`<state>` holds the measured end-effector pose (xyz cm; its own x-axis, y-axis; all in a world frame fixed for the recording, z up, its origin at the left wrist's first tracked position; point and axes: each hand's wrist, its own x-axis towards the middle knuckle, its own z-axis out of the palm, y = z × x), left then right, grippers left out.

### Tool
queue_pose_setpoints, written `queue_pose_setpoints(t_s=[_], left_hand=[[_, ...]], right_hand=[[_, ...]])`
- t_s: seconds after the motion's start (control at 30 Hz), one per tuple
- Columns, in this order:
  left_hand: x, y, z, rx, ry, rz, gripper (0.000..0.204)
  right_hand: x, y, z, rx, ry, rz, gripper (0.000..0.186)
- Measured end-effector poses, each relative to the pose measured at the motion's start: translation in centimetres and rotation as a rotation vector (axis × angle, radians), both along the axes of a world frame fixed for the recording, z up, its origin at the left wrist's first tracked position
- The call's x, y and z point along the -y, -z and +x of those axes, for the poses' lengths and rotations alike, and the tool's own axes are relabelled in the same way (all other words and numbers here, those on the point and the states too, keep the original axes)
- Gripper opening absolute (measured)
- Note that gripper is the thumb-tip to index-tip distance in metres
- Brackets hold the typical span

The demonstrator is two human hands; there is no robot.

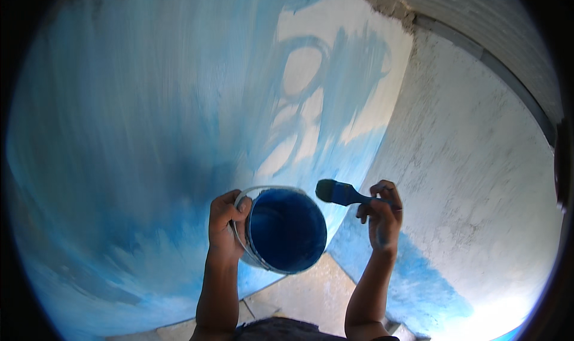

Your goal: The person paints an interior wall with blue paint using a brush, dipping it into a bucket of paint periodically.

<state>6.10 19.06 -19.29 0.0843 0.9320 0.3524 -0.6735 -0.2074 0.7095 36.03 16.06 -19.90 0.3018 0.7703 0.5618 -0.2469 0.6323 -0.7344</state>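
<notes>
Paintbrush [344, 192] was held in the air in the right hand [384, 218]; paint bucket [263, 215] was in the left hand [227, 218]. Key relation: bristles [324, 190] vs bucket mouth. Bristles sat just off the far right part of the rim, outside the opening as viewed. Height gap couldn't be told from 1 view.

Brush long axis ran roughly left-right, bristles at the left end and slightly farther, handle running right into the hand. So the bristle end was the end near the bucket; the mouth lay left and near of it. Right hand was well right of the rim, with the brush bridging most of that space. Left hand was nearer the bucket, at its left side.

Right hand: pinching the brush handle between thumb and fingers, other fingers loosely curled. Left hand: closed around the white bail handle [240, 195] at the bucket's left edge, thumb on top. Bucket was tipped so its dark blue inside showed; paint level unclear.

2 walls met behind: a blue-streaked left wall [149, 131] with pale patches at its upper right, and a mostly pale right wall [472, 143], blue low down. Brush looked clear of both. Floor [305, 290] was tan, beneath the bucket and forearms.
</notes>
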Motion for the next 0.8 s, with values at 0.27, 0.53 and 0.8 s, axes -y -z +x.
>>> queue_pose_setpoints(t_s=[0.27, 0.53, 0.8], left_hand=[[-0.7, 2.4, 0.4, 0.030, -0.052, 0.043, 0.006], [-1.5, 2.6, -0.1, -0.058, -0.040, -0.020, 0.006], [-1.8, 3.9, -0.4, -0.036, 0.020, -0.082, 0.005]], right_hand=[[2.4, 1.9, -3.8, 0.402, -0.112, -0.220, 0.020], [-0.3, 3.4, -7.8, 0.894, -0.037, -0.236, 0.022], [-1.1, 2.7, -6.2, 0.927, -0.101, -0.233, 0.020]])
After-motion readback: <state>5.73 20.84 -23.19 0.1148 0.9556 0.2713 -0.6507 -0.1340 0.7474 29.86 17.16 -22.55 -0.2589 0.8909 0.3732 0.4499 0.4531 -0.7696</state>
